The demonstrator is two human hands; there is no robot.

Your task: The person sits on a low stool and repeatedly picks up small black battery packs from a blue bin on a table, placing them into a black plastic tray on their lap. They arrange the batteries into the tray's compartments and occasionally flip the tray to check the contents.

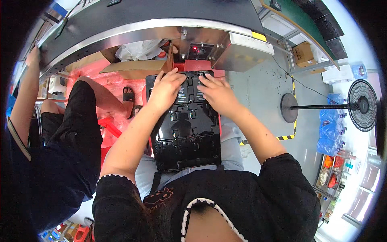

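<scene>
Person's lt-blue denim lap (231,150) carries a blk moulded plastic tray (186,150).

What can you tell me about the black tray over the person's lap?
The black tray looks like glossy moulded plastic, roughly rectangular, with shaped recesses and ridges. It lies over the pale jeans, its far end toward the workbench. The left grip and right grip touch its far part; any contents are hard to make out.

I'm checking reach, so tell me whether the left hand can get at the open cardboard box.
Probably yes: the cardboard box sits just beyond the left hand, with nothing visible between them, though the bench edge may crowd it.
</scene>
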